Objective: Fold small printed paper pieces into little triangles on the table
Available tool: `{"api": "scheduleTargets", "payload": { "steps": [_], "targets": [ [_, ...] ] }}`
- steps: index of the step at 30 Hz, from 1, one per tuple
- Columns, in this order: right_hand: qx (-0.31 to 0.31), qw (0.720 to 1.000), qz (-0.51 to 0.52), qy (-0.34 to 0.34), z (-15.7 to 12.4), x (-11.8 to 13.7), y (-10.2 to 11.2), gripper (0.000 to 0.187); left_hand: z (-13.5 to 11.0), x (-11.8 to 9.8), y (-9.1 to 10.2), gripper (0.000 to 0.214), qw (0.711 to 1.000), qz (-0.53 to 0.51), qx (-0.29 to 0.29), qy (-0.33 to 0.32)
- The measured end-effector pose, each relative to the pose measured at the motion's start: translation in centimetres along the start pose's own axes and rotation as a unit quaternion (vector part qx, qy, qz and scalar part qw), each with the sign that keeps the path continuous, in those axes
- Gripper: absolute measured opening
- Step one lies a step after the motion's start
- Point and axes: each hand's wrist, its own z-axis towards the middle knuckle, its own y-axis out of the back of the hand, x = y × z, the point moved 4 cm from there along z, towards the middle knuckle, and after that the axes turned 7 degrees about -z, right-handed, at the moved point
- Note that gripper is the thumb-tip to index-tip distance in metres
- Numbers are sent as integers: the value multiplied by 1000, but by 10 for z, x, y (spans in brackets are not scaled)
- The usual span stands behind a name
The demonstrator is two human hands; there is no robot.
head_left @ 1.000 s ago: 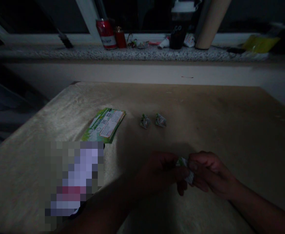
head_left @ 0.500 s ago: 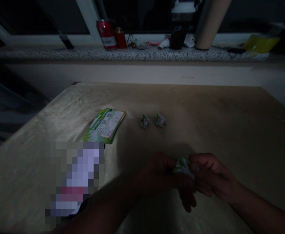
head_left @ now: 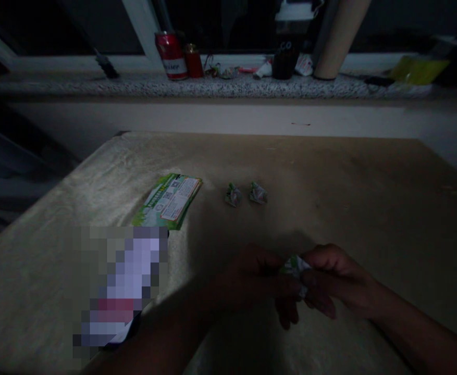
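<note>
Between my two hands is a small piece of folded green and white printed paper (head_left: 297,264), held above the table near its front. My left hand (head_left: 257,276) pinches its left side, with the lower fingers hanging beneath. On the other side, my right hand (head_left: 340,278) grips the paper with thumb and fingers closed on it. Fingers and dim light hide its lower part. Farther back lie two small folded paper pieces (head_left: 233,195) side by side, of similar green and white print. A stack of green printed leaflets (head_left: 169,200) rests to their left.
A lit, blurred-out phone-like device (head_left: 130,281) lies at the left front of the table (head_left: 349,182). Behind, the speckled windowsill (head_left: 134,86) carries a red can (head_left: 171,57), a red lighter-like item (head_left: 193,61), a dark cup (head_left: 286,52) and a cardboard tube (head_left: 337,41).
My fingers have shifted on the folded paper. The left hand's lower fingers have drawn a little to the left, and the paper has turned slightly. Everything on the table stays put.
</note>
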Motion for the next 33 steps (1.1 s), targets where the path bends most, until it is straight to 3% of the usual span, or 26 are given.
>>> {"api": "scheduleTargets", "payload": {
  "steps": [4,10,13,16,22,30,33],
  "targets": [
    [-4,998,66,-11,-2,-5,-3,42,1,2,-2,46,1000,-9,26,-7],
    [40,982,183,-6,-1,-8,-15,41,2,8,-9,41,994,-82,71,-19],
    [28,990,139,-10,-1,-3,-13,44,2,9,-9,40,993,-90,75,-16],
    [10,1000,23,-7,-3,7,-9,47,1,6,-5,38,997,-57,53,-12],
    [-20,989,-144,-21,-7,14,-2,38,-3,1,4,41,999,43,-10,10],
    [0,1000,-2,0,-6,1,-9,50,-3,-1,4,42,999,52,9,12],
    [9,1000,-18,-12,-5,1,-6,47,-5,-1,5,41,998,53,18,14]
  ]
}}
